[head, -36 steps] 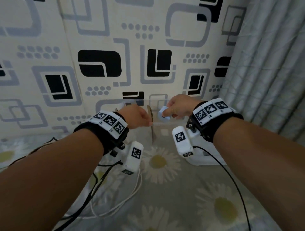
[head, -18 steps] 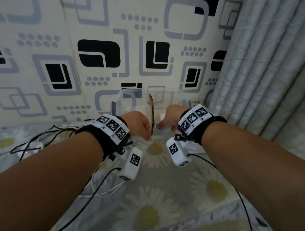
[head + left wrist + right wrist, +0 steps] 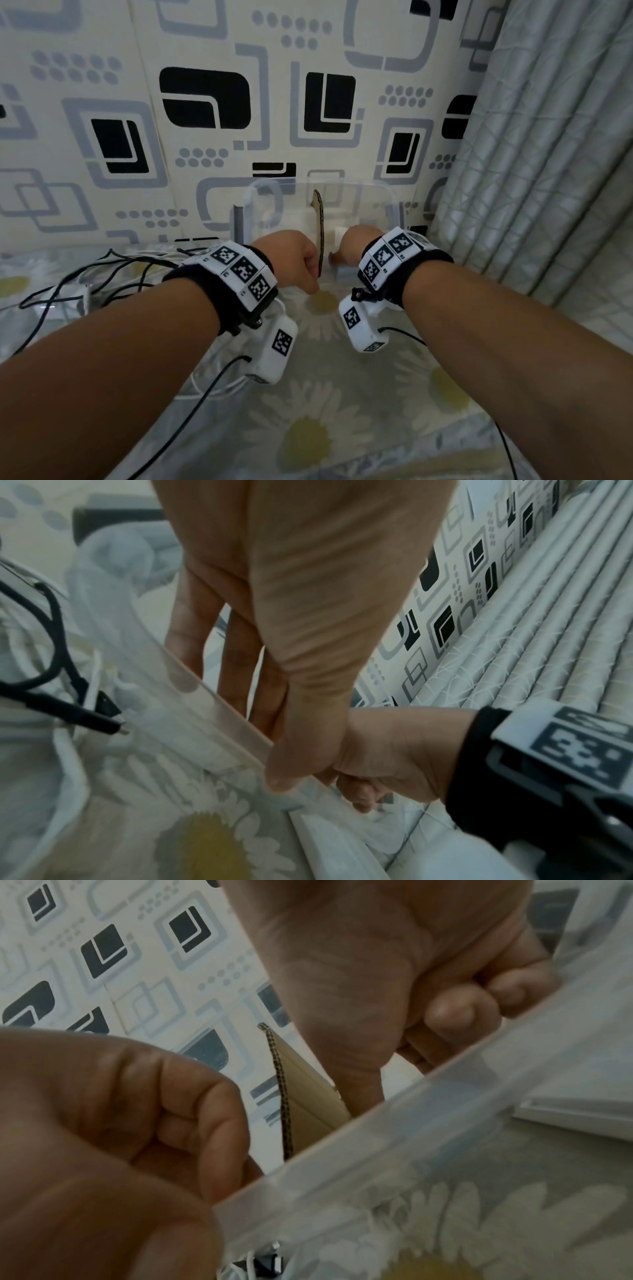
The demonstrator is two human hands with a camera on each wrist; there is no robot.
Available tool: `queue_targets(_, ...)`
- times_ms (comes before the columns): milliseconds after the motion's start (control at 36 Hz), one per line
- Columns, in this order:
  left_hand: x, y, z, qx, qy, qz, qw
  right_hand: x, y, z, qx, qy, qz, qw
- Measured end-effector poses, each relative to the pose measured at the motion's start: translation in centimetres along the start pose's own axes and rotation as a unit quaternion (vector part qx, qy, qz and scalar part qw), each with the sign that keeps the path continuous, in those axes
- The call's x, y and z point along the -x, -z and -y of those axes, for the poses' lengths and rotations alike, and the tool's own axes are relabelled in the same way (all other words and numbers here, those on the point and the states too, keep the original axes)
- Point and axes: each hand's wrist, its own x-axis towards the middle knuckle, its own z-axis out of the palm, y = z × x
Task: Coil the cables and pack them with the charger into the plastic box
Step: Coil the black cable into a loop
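Note:
A clear plastic box [image 3: 387, 195] stands against the wall, split by an upright cardboard divider [image 3: 320, 219]. My left hand [image 3: 291, 260] grips the box's front rim [image 3: 212, 696], thumb outside and fingers inside. My right hand [image 3: 356, 246] reaches down into the compartment right of the divider, fingers curled [image 3: 462, 1012]. A white block, the charger [image 3: 338, 234], shows just past its knuckles. Black and white cables [image 3: 102, 274] lie tangled on the cloth left of the box; one black plug [image 3: 85, 718] lies near the box wall.
A daisy-print cloth [image 3: 308, 428] covers the surface. A white flat lid [image 3: 582, 1110] lies right of the box. A grey curtain [image 3: 548, 171] hangs close on the right, and the patterned wall [image 3: 205, 102] is right behind the box. Thin black wrist-camera leads trail under both arms.
My right hand has gone down from above the rim into the box with the charger. The left hand stays on the front rim. The view has shifted closer.

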Motion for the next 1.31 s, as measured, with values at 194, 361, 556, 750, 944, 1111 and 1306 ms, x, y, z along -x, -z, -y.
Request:
queue_targets(194, 0.2, 0.0, -0.1, 0.003, 0.000, -0.006, 1.000, -0.4, -0.4, 0.0, 0.024, 0.007, 0.018, 1.000)
queue_targets(361, 0.2, 0.0, 0.0, 0.005, 0.005, -0.003, 1.000, -1.1, -0.4, 0.1, -0.034, -0.019, 0.010, 0.999)
queue_targets(556, 0.1, 0.1, 0.0, 0.007, 0.007, -0.001, 1.000, -2.0, -0.7, 0.4, -0.083, -0.026, 0.020, 0.996)
queue_targets(750, -0.1, 0.2, 0.1, 0.013, 0.007, 0.002, 1.000, -2.4, -1.0, -0.2, -0.122, -0.020, 0.012, 0.992)
queue_targets(944, -0.3, 0.3, 0.1, 0.007, 0.006, 0.004, 1.000, -2.3, -1.8, -0.8, -0.200, -0.005, -0.079, 0.977)
queue_targets(1111, -0.3, 0.5, 0.0, 0.013, 0.007, 0.005, 1.000, -2.8, -2.2, -0.6, -0.206, -0.006, -0.122, 0.971)
queue_targets(1306, -0.3, 0.5, 0.1, 0.016, 0.008, 0.001, 1.000, -3.2, -2.2, -0.5, -0.150, -0.012, -0.117, 0.982)
